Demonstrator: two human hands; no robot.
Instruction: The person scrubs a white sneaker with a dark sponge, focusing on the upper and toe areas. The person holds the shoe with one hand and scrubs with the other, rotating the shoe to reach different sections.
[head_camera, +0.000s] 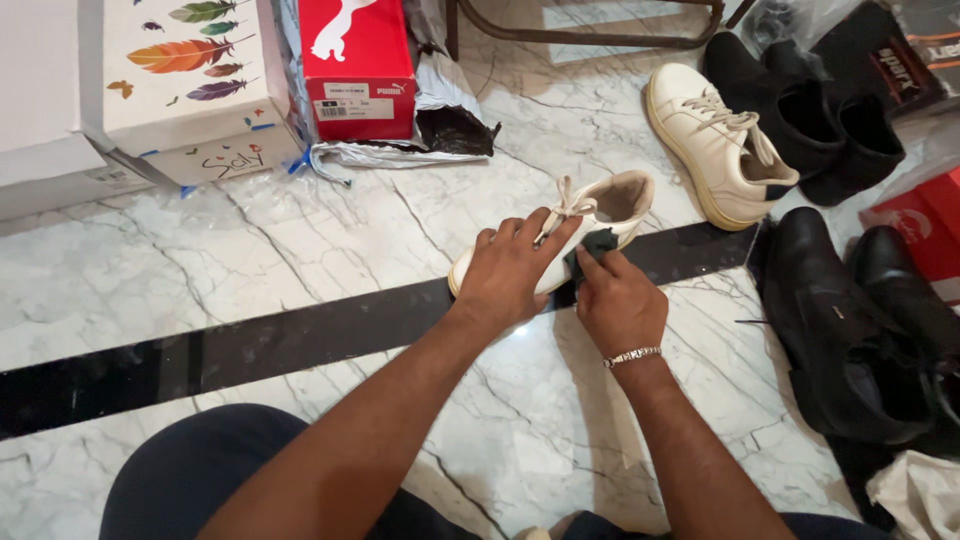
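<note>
Down on the marble floor (250, 260), pale and veined, with a glossy black band running from nine o'clock up toward three, sits the person, knees at six. At eleven o'clock stands a white box with feather prints (185, 80), a red shoebox (355, 65) just beside it at twelve on crumpled wrapping. Dark boots (850, 330) crowd three o'clock, black shoes at one, and a second white sneaker (715, 145) lies near them. Dead centre is the white sneaker (610, 205), resting on the black band. The left hand (510, 270) lies flat over its toe and laces, pinning it. The right hand (620, 300), bracelet at the wrist, pinches a small dark cloth (595, 245) against the shoe's side. I'd judge the sneaker light, firm in the sole, soft in the upper, smooth enough to slide on polished stone; it is best held over the toe or by the heel collar.
</note>
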